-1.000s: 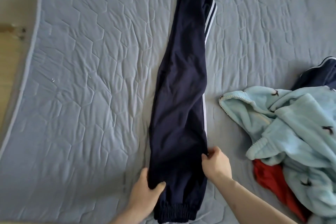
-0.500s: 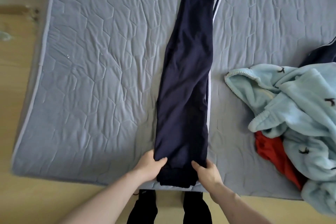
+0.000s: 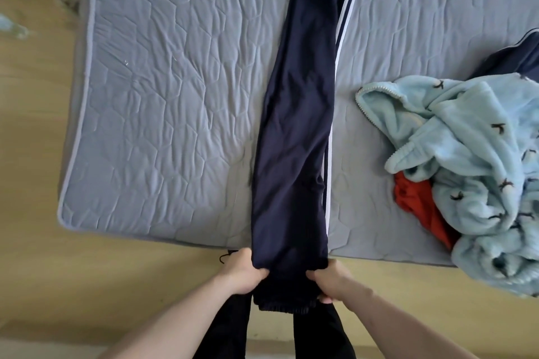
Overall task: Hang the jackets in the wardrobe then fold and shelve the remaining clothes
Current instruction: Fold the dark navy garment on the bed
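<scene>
Navy track trousers [image 3: 297,114] with white side stripes lie lengthwise on the grey quilted mattress [image 3: 163,96], legs folded one over the other. Their elastic cuffs hang past the mattress's near edge. My left hand [image 3: 242,274] grips the left side of the cuff end. On the right side of that end, my right hand [image 3: 332,281] holds the fabric with curled fingers. At the right sits a heap of clothes: a light blue fleece garment [image 3: 472,172], a red garment [image 3: 420,207] under it, and another navy striped piece [image 3: 513,58] behind.
The mattress lies on a wooden floor [image 3: 58,285]; its near edge runs just above my hands and its left edge is at the far left. My dark-trousered legs [image 3: 227,329] stand on the floor below the cuffs.
Both hands slid down the trousers from mid-leg to the cuff end and drew it toward me past the mattress edge. The view shifted back, showing more floor.
</scene>
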A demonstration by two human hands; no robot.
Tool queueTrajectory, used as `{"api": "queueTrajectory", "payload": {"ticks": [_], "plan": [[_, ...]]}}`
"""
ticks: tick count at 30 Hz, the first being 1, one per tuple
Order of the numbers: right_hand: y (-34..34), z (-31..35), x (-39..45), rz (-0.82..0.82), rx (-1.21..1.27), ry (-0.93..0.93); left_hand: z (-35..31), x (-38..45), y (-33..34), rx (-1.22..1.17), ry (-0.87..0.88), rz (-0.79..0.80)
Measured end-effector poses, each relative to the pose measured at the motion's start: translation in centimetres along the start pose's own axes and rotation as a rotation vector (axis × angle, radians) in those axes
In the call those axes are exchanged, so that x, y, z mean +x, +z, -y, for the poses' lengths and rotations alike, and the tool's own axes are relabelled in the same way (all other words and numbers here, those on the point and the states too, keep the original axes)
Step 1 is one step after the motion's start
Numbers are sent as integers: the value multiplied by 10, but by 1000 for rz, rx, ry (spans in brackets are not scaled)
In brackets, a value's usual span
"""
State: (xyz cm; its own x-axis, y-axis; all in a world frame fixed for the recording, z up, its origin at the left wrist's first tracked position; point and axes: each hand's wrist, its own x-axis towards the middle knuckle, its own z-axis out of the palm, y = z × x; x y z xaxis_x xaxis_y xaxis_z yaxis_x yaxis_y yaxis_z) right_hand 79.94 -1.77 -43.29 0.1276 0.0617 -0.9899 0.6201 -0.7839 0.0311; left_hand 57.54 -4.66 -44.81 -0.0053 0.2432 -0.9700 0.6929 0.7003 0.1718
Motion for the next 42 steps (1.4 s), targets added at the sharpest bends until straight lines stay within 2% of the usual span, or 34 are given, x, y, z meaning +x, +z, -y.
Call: {"api": "queueTrajectory", "payload": {"ticks": [6,9,15,19,23,26,29,31,33,34,39,42], "plan": [[-33,32,-23,-77,135,-101,-39,-14,-44,-177,142,-132],[-58,63,-37,-129,309,-157,-62,-19,-74,-258,165,-200],[-123,140,-64,-98,441,-305,-128,-20,-145,-400,281,-363],[-159,190,-67,-124,620,-363,-179,-13,-192,-704,316,-296],[-184,231,-57,-145,718,-424,-219,4,-225,-791,343,-313],[-190,248,-43,-197,766,-464,-233,22,-232,-755,414,-351],[-184,242,-17,-326,699,-479,-221,47,-232,-461,400,-471],[-176,226,6,-404,461,-451,-201,63,-223,-309,305,-482],[-167,205,26,-471,165,-400,-179,77,-211,-269,217,-459],[-163,196,35,-470,99,-378,-169,83,-205,-261,184,-448],[-147,181,68,-379,133,-319,-141,109,-185,-285,62,-309],[-143,189,83,-352,228,-332,-145,122,-177,-324,57,-237]]}}
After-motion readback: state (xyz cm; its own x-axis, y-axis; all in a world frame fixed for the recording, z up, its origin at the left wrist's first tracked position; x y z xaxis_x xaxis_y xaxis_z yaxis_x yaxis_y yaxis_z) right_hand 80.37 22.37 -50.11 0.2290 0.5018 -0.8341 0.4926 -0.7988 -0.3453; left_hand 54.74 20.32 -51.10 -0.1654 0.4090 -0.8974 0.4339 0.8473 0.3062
